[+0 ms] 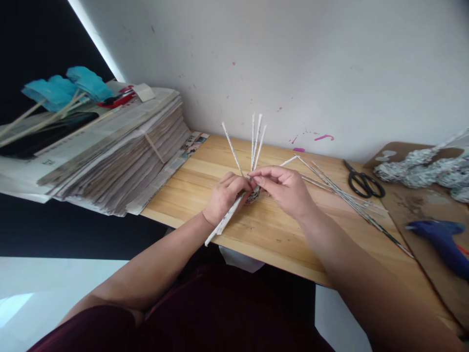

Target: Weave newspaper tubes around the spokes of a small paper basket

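Between my hands is a small woven piece [252,196] made of rolled newspaper tubes, mostly hidden by my fingers. Several upright paper tubes [257,142] stick up from it toward the wall, and another pair [229,217] slants down toward the table's front edge. My left hand [227,193] is closed around the woven piece from the left, its fingers curled. With thumb and index finger, my right hand [280,186] pinches at the piece's upper right rim. Which tube sits in that pinch is hidden.
Loose paper tubes [344,195] lie to the right beside black scissors [362,183]. A blue glue gun [439,239] rests on a brown board [406,210] at far right, near twisted paper bundles [421,166]. A tall newspaper stack [120,146] stands left, topped with blue-wrapped sticks [73,90].
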A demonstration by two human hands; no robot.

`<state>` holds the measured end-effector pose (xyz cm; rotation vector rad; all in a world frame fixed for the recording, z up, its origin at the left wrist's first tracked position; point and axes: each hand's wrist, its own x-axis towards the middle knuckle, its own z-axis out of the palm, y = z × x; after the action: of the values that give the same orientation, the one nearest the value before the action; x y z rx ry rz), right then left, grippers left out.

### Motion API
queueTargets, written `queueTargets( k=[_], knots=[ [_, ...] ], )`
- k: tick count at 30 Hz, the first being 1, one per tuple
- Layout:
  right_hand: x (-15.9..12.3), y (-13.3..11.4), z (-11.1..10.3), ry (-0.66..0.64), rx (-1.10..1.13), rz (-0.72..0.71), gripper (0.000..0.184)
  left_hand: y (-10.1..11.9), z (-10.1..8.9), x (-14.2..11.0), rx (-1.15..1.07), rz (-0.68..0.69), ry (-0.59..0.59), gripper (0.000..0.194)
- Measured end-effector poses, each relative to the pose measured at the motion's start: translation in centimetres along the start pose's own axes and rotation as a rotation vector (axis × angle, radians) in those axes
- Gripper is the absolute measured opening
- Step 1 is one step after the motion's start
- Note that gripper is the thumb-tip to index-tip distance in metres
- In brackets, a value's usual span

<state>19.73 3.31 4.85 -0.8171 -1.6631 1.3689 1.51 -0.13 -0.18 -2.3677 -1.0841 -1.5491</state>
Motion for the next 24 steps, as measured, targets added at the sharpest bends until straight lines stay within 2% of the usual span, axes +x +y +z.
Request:
queueTargets(
  k=[2, 5, 8, 18, 24],
  knots=[
    [0.0, -0.2, -0.2, -0.024, -0.025, 0.03, 0.02, 0.0, 0.0, 0.0, 0.001, 0.001, -0.001, 0.012],
    [-0.2, -0.6, -0.4, -0.093, -0.039, 0.107, 0.038, -0.1, 0.0, -0.1, -0.019, -0.022, -0.001, 0.01],
    [-0.3, -0.7, -0.4, -0.135, -0.054, 0.11, 0.048, -0.2, 0.1, -0.3, -0.04, -0.049, 0.007, 0.013],
    [-0.6, -1.0, 0.1, -0.065, -0.293, -0.024, 0.038, -0.1, -0.1, -0.4, -0.028, -0.111, 0.022, 0.011],
    [0.1, 0.2, -0.4, 0.03, -0.142, -0.02, 0.023, -0.1, 0.1, -0.4, -0.069, -0.095, 0.03, 0.01]
  ],
)
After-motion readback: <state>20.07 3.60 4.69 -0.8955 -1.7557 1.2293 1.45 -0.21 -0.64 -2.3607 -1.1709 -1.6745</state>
